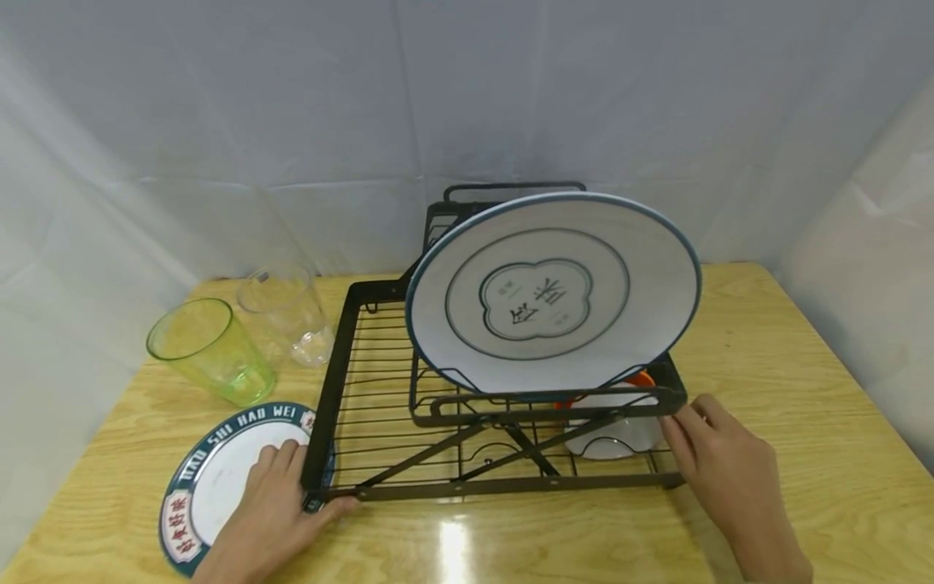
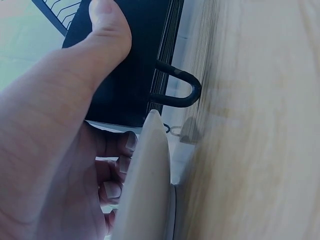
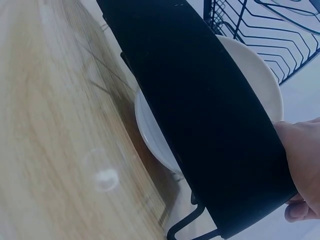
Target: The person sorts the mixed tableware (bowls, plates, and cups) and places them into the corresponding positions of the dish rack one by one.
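Here, at the left of the frame, a green cup (image 1: 212,350) and a clear glass (image 1: 286,313) stand on the wooden table (image 1: 766,341). Lower left, the left hand (image 1: 273,507) grips the black dish rack (image 1: 350,405) at its near corner, over a small plate (image 1: 212,487). In the centre, a large plate (image 1: 552,292) leans upright in the rack. Lower right, the right hand (image 1: 718,462) grips the rack's right corner beside a white bowl (image 1: 613,438).

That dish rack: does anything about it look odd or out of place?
Yes. The dish rack sits partly on a small plate at its front left corner, and a white bowl lies upside down under its raised tier.
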`<state>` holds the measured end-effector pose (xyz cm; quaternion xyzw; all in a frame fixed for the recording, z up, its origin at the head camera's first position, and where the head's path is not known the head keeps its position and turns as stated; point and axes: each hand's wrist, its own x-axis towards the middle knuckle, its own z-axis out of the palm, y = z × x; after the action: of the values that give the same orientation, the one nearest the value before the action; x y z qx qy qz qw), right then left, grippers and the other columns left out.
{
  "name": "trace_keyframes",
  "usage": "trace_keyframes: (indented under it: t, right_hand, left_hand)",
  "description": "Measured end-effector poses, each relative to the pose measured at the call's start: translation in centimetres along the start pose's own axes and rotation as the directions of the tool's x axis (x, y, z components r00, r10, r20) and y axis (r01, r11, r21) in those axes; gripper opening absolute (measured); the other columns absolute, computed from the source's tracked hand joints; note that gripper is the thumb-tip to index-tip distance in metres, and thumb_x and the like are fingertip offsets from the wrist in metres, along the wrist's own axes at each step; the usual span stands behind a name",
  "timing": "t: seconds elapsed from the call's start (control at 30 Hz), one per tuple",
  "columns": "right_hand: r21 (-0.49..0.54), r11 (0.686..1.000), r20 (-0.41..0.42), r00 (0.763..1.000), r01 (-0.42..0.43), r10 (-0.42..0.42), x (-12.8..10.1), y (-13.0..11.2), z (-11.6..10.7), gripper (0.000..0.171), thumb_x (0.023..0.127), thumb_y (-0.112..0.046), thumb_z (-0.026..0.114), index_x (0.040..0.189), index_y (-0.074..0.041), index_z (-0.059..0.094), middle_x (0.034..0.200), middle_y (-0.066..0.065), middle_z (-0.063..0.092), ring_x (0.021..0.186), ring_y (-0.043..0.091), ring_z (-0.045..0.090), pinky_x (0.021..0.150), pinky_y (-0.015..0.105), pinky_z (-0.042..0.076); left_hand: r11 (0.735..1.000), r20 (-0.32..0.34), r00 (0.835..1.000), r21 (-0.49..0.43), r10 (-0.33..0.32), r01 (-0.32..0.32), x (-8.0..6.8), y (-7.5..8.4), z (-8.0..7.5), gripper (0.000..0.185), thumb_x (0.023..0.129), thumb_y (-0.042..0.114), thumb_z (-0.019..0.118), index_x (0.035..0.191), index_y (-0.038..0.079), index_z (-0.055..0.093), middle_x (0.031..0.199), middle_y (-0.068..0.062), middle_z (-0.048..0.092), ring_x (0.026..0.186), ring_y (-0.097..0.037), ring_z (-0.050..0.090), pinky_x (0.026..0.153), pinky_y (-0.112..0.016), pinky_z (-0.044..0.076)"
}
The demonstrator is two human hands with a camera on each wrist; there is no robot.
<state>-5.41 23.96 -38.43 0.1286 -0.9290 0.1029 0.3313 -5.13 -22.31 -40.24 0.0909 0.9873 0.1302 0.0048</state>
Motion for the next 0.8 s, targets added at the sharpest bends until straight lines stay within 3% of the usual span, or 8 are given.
trace_keyframes:
  t: [0.13, 0.33, 0.63, 0.8]
  right_hand:
    - [0.002, 1.0, -0.012, 1.0, 0.002, -0.002, 0.1, -0.1, 0.0, 0.072, 0.102, -0.054, 0.023, 0.077, -0.001, 0.065, 0.07, 0.006, 0.051, 0.045, 0.007, 0.035, 0.035, 0.025, 0.029]
    - [0.062, 0.998, -0.027, 1.0, -0.015, 0.016, -0.1, 0.2, -0.2, 0.063, 0.1, -0.056, 0.032, 0.079, -0.005, 0.062, 0.072, 0.003, 0.053, 0.049, 0.007, 0.041, 0.037, 0.026, 0.035]
    - [0.097, 0.993, -0.055, 0.995, -0.072, 0.077, -1.0, 1.3, -1.2, 0.054, 0.097, -0.056, 0.045, 0.088, -0.005, 0.063, 0.07, 0.001, 0.051, 0.055, 0.002, 0.034, 0.04, 0.021, 0.027]
    - [0.095, 0.989, 0.028, 0.993, -0.113, 0.111, -1.6, 2.0, -2.2, 0.042, 0.089, -0.049, 0.064, 0.083, -0.009, 0.057, 0.067, -0.004, 0.047, 0.054, 0.0, 0.032, 0.04, 0.021, 0.026]
  left_hand:
    - [1.0, -0.018, 1.0, 0.001, 0.007, -0.007, -0.1, 0.0, 0.0, 0.094, 0.074, 0.067, 0.069, 0.121, -0.013, 0.051, 0.097, -0.012, 0.049, 0.089, -0.027, 0.04, 0.078, -0.044, 0.038]
    - [1.0, 0.009, 1.0, -0.002, -0.012, 0.012, -0.1, 0.1, 0.0, 0.096, 0.074, 0.069, 0.067, 0.124, -0.012, 0.05, 0.099, -0.012, 0.048, 0.09, -0.027, 0.039, 0.079, -0.044, 0.038]
    - [1.0, 0.03, 0.999, 0.0, -0.027, 0.027, 0.0, 0.1, -0.1, 0.1, 0.074, 0.071, 0.065, 0.126, -0.013, 0.048, 0.102, -0.013, 0.048, 0.091, -0.028, 0.04, 0.081, -0.046, 0.04]
    - [1.0, 0.023, 0.999, -0.004, -0.027, 0.027, 0.0, 0.1, -0.2, 0.1, 0.073, 0.071, 0.066, 0.126, -0.013, 0.049, 0.102, -0.014, 0.049, 0.092, -0.028, 0.041, 0.081, -0.047, 0.04]
